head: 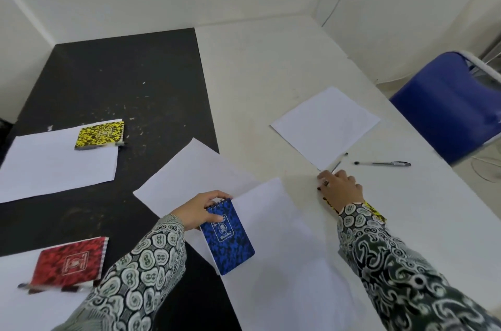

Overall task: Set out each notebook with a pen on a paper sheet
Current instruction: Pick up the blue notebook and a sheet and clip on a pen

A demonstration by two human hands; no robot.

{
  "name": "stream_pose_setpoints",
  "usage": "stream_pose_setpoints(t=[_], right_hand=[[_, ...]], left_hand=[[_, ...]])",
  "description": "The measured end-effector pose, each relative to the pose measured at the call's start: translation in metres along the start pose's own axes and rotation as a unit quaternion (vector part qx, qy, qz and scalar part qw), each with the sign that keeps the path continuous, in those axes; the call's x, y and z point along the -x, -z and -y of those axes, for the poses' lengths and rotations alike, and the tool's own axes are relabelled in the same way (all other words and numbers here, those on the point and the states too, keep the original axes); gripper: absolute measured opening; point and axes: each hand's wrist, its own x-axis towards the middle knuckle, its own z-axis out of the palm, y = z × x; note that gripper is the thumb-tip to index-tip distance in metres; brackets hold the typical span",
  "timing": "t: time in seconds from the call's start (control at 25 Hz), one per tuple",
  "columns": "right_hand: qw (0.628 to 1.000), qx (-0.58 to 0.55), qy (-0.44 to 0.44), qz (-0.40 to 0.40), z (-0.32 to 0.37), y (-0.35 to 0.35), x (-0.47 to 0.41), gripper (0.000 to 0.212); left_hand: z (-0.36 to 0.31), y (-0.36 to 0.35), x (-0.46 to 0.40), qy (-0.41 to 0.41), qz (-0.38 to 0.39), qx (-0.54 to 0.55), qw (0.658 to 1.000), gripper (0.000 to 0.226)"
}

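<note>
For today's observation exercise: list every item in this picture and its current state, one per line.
Blue spiral notebook: gripped by left hand.
Yellow patterned notebook: lying on paper.
Red patterned notebook: lying on paper.
Black pen: lying loose on white table.
Right hand: fingers curled round another pen.

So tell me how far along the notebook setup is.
Looks done: yellow notebook and red notebook each lie on a sheet with a pen. In hand: left hand holds the blue notebook; right hand picks up a pen. Left: far sheet is bare, spare pen beside it.
</note>
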Motion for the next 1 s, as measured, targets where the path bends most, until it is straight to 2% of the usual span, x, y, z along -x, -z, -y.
stream_pose_setpoints(t=[0.16, 0.24, 0.32, 0.4, 0.56, 0.64, 0.72, 0.76, 0.84, 1.0], right_hand=[[0.999, 0.032, 0.022, -0.018, 0.009, 0.001, -0.007, 0.032], [0.992, 0.092, 0.074, -0.042, 0.008, -0.002, -0.009, 0.038], [0.976, 0.124, 0.146, -0.107, 0.008, -0.005, -0.013, 0.029], [0.961, 0.069, 0.206, -0.169, 0.016, -0.002, -0.016, 0.018], [0.898, -0.216, 0.318, -0.215, 0.084, 0.019, 0.021, 0.014], [0.885, -0.308, 0.31, -0.16, 0.125, 0.018, 0.057, 0.019], [0.883, -0.355, 0.303, -0.053, 0.152, 0.002, 0.089, 0.019], [0.878, -0.366, 0.307, -0.026, 0.161, -0.008, 0.099, 0.022], [0.874, -0.382, 0.299, -0.012, 0.169, -0.028, 0.11, 0.027], [0.864, -0.451, 0.222, 0.022, 0.176, -0.034, 0.122, 0.024]], left_hand=[[0.007, -0.003, 0.003, -0.02, -0.007, -0.049, 0.999, 0.05], [0.007, -0.003, 0.007, -0.024, -0.013, -0.068, 0.997, 0.053], [0.007, -0.004, 0.013, -0.031, -0.022, -0.074, 0.997, 0.053], [0.009, -0.005, 0.018, -0.04, -0.033, -0.064, 0.997, 0.053], [0.016, -0.01, 0.033, -0.063, -0.073, -0.024, 0.995, 0.051], [0.016, -0.011, 0.041, -0.073, -0.095, 0.003, 0.993, 0.049], [0.014, -0.011, 0.049, -0.075, -0.104, 0.031, 0.991, 0.047], [0.014, -0.01, 0.051, -0.073, -0.106, 0.039, 0.991, 0.045], [0.015, -0.01, 0.057, -0.061, -0.115, 0.039, 0.991, 0.042], [0.021, -0.014, 0.065, -0.038, -0.155, 0.041, 0.986, 0.032]])
